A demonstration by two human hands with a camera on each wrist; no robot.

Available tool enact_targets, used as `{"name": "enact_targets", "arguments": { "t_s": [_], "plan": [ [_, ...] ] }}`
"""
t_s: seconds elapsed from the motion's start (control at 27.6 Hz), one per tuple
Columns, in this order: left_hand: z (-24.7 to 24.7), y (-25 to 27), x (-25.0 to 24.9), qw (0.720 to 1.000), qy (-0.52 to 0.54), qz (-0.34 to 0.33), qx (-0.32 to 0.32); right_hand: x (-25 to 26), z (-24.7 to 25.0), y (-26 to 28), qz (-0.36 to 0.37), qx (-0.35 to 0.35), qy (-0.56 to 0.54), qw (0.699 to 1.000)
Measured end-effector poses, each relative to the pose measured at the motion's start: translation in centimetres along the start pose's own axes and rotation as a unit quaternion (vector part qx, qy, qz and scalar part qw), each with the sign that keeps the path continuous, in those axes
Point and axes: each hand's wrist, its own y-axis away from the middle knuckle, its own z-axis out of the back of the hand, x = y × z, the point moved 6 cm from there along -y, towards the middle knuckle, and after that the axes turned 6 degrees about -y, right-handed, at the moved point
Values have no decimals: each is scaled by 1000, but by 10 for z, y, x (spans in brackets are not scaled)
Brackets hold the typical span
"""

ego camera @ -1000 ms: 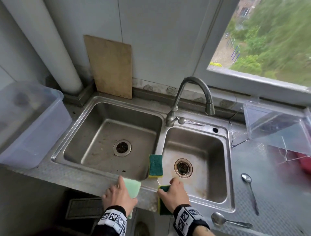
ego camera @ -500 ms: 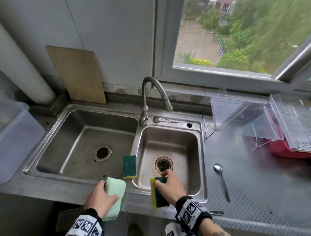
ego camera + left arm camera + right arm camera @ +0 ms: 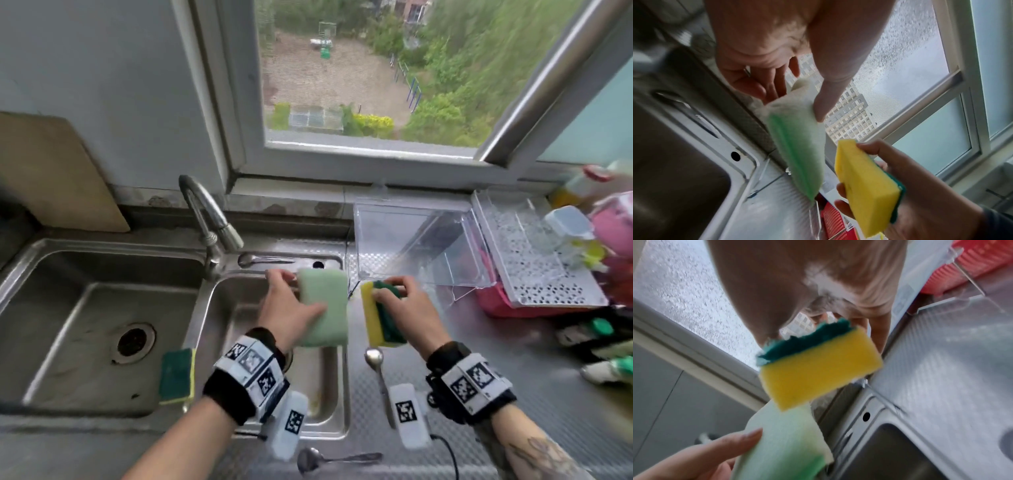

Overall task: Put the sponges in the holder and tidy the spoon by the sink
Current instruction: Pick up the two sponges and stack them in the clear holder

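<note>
Neither sponge is in the clear holder yet: the left hand grips the pale green sponge, the right hand grips the yellow sponge near it, a third sponge sits on the sink, and the spoon lies on the desk untouched.

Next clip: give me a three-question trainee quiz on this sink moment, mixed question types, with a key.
1. True or false: the left hand holds the pale green sponge.
2. Which sponge does the right hand hold? A) pale green B) yellow and dark green C) none
3. Fill in: a third sponge rests on the divider between the two ____ of the sink.

Key: 1 true; 2 B, the yellow and green sponge; 3 basins.
</note>
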Motion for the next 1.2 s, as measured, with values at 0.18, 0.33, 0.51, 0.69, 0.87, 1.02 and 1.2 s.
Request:
{"name": "enact_targets", "arguments": {
  "t_s": [0.18, 0.33, 0.51, 0.69, 0.87, 1.02, 1.2],
  "plan": [
    [-44, -48, -64, 997, 1, -68, 26, 3, 50, -48, 7, -30, 14, 999],
    [-74, -97, -97, 995, -27, -92, 26, 13, 75, -82, 19, -50, 21, 998],
    [-112, -150, -114, 994, -55, -98, 17, 24, 80, -121, 29, -56, 47, 997],
    [-131, -186, -121, 984, -112, -138, -18, 30, 75, -154, 22, -55, 78, 995],
    [-137, -182, -112, 934, -299, -193, -42, 28, 64, -180, 9, -61, 98, 993],
    [-142, -173, -94, 896, -384, -224, 3, 35, 51, -199, 7, -83, 98, 992],
    [-141, -174, -93, 881, -399, -250, -43, 49, 27, -221, 29, -107, 124, 986]
  ]
}}
